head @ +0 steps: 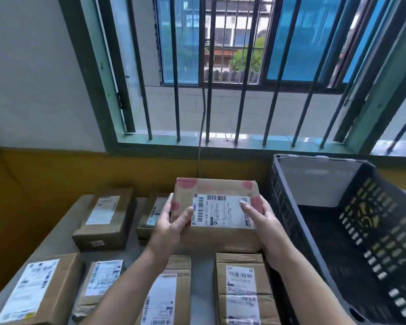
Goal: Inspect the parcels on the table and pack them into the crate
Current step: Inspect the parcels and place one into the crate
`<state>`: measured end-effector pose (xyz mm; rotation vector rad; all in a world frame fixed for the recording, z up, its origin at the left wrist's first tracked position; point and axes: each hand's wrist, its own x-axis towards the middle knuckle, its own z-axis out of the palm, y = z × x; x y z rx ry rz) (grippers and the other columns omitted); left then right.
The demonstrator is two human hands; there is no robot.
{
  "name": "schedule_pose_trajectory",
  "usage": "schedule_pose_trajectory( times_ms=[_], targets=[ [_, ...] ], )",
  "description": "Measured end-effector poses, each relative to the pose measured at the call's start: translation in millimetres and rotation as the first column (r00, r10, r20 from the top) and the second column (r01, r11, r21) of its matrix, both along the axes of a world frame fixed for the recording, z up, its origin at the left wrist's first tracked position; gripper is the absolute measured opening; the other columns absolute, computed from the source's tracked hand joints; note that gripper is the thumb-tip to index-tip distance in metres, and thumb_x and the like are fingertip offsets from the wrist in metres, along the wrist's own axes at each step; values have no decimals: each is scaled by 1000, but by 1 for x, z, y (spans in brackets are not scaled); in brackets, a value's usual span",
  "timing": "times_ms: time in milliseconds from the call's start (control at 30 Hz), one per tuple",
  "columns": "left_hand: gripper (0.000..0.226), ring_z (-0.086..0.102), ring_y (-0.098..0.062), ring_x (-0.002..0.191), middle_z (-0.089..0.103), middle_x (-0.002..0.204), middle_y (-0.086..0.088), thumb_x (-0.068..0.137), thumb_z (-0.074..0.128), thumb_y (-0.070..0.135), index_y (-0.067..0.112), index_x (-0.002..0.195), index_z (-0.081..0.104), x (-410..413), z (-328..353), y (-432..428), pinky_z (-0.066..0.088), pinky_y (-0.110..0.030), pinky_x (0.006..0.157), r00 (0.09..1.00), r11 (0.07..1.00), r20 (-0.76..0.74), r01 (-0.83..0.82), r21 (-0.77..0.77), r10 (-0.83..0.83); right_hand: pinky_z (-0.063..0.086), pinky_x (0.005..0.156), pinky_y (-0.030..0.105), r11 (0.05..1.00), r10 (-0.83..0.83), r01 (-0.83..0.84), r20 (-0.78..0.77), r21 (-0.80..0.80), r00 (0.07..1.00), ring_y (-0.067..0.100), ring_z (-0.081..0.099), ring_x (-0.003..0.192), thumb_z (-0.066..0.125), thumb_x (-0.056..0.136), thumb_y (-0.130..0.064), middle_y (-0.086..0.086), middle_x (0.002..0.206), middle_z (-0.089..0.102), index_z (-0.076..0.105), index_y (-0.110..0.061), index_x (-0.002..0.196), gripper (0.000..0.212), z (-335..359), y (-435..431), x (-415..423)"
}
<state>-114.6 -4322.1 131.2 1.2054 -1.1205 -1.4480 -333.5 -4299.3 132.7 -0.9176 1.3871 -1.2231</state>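
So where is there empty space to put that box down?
The black crate on the right looks empty, its floor bare. The table is crowded with parcels; only narrow gaps between them. Both hands hold the spotted box.

**Colours and patterns**

Held parcel [217, 214]: brown cardboard, faded red round blotches at corners and side edges, white shipping label [223, 211] with black barcodes and print. Other parcels on the table [63, 233]: same brown card, white labels with black barcodes; some labels carry small blue and yellow marks. Table grey. Crate [338, 231]: black, walls pierced in a regular slot grid; white sheet against its far wall. Wall behind: white above, mustard yellow below. Window frame [96, 90] dark green, bars dark grey.
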Motion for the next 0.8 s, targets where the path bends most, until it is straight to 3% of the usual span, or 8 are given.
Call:
schedule_pose_trajectory(
  times_ms=[67, 100, 267, 367, 467, 567, 700, 800],
  targets=[
    [69, 68, -14, 113, 66, 132, 2, 95, 63, 37, 33, 156, 31, -5, -1, -5, 62, -35, 88, 1000, 1000, 24, 1, -1, 0, 51, 107, 56, 999, 30, -28, -80, 26, 996, 25, 59, 130, 81, 59, -78, -6, 145, 56, 23, -44, 158, 119, -1, -8, -7],
    [67, 68, -12, 112, 66, 131, 3, 96, 62, 37, 34, 155, 31, -7, -1, -7, 61, -32, 85, 999, 1000, 34, 2, -6, -2, 50, 108, 56, 999, 38, -36, -103, 24, 994, 24, 58, 130, 81, 51, -82, -8, 144, 57, 25, -43, 157, 126, -1, -10, -9],
    [89, 66, -15, 120, 63, 141, -2, 84, 66, 45, 34, 161, 24, -16, -5, -19, 59, -30, 95, 998, 1000, 56, 16, -5, -15, 58, 99, 49, 999, 43, -44, -80, -6, 996, 17, 70, 113, 81, 68, -59, -7, 120, 74, 52, -35, 137, 79, -5, -23, -19],
    [74, 65, -17, 121, 66, 135, -1, 93, 65, 41, 31, 159, 32, -17, -4, -29, 56, -29, 95, 993, 999, 113, 26, 40, -31, 60, 96, 48, 1000, 19, -19, -18, -20, 1000, 18, 74, 109, 76, 74, -48, -3, 117, 76, 53, -29, 138, 70, -11, -26, -19],
    [48, 67, -21, 116, 76, 117, 3, 96, 67, 46, 31, 138, 52, -17, 2, -42, 52, -36, 94, 982, 992, 171, 56, 115, -75, 63, 89, 38, 999, 4, -3, 11, -41, 1000, 15, 75, 106, 74, 87, -38, -2, 119, 75, 51, -28, 142, 61, -18, -28, -17],
    [62, 64, -20, 118, 74, 120, 5, 82, 67, 67, 33, 131, 52, -22, 6, -44, 48, -38, 100, 966, 995, 252, 28, 96, -51, 62, 81, 28, 998, -21, 21, 5, -52, 1000, 9, 74, 106, 70, 94, -35, -5, 122, 74, 44, -31, 149, 61, -25, -28, -12],
    [55, 73, -14, 104, 77, 112, 3, 85, 66, 54, 28, 132, 55, -29, 0, -39, 59, -22, 75, 980, 999, 196, -38, 28, 32, 61, 94, 40, 999, -28, 28, 14, -45, 1000, 14, 72, 112, 71, 93, -37, -7, 127, 71, 35, -38, 155, 71, -30, -28, -12],
    [61, 75, -16, 104, 78, 114, 2, 82, 68, 50, 27, 137, 55, -33, -10, -39, 63, -28, 81, 990, 998, 127, -59, 17, 57, 61, 91, 36, 997, -55, 55, 2, -57, 999, 14, 70, 113, 73, 87, -45, -4, 130, 69, 36, -36, 154, 77, -27, -32, -18]
  ],
)
